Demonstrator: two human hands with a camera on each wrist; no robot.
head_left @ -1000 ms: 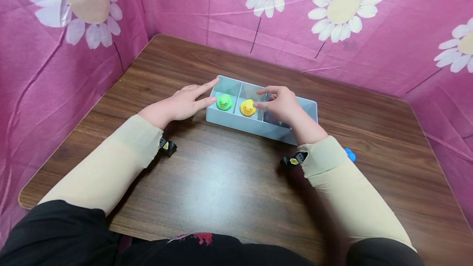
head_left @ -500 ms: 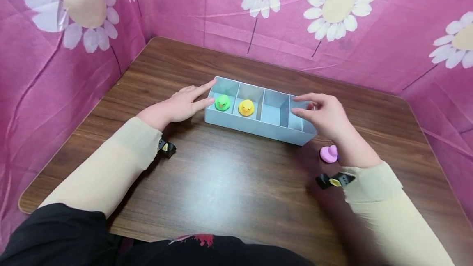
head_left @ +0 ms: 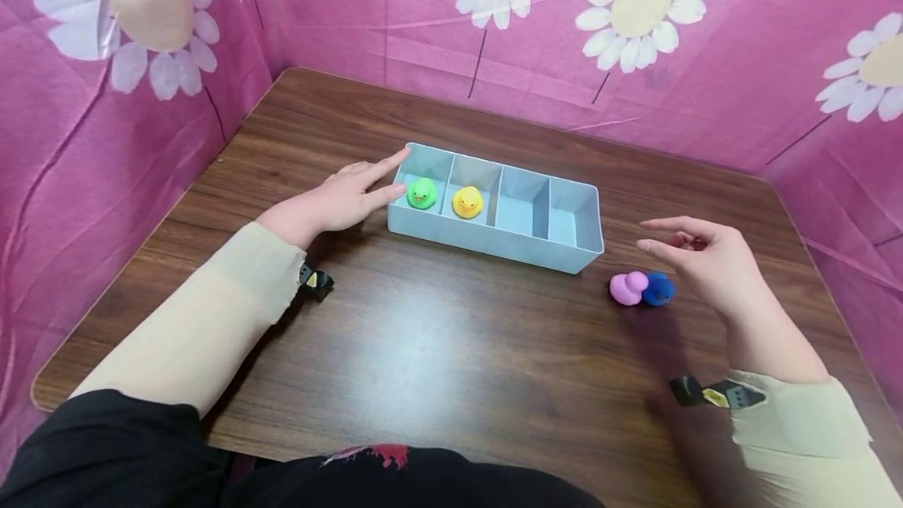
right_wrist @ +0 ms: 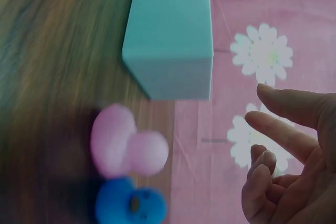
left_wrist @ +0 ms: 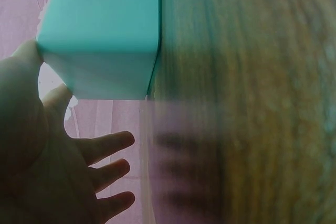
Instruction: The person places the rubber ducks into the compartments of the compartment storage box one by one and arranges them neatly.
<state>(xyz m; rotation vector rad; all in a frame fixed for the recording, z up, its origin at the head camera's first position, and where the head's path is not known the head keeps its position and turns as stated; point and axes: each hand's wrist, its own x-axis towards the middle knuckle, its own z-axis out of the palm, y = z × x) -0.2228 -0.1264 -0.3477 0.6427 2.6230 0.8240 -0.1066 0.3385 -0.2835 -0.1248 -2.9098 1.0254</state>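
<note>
A pale blue box [head_left: 487,239] with several compartments sits on the wooden table. In its leftmost compartment is a green toy duck [head_left: 422,194]; beside it, in the second, a yellow toy duck [head_left: 468,202]. My left hand [head_left: 339,198] touches the box's left end with thumb and index finger, its other fingers spread straight in the left wrist view. Right of the box, a pink toy duck [head_left: 625,289] and a blue toy duck [head_left: 659,289] lie side by side. Just beyond them hovers my right hand [head_left: 712,261], holding nothing, thumb and index finger extended.
The brown table [head_left: 423,351] meets a pink cloth [head_left: 339,22] printed with daisies at the back and sides. Both wrists wear small black straps, the right one [head_left: 716,394] over a cream sleeve.
My right hand has left the yellow duck in the second compartment and swung right, past the box, to the pink and blue ducks. My left hand stays at the box's end.
</note>
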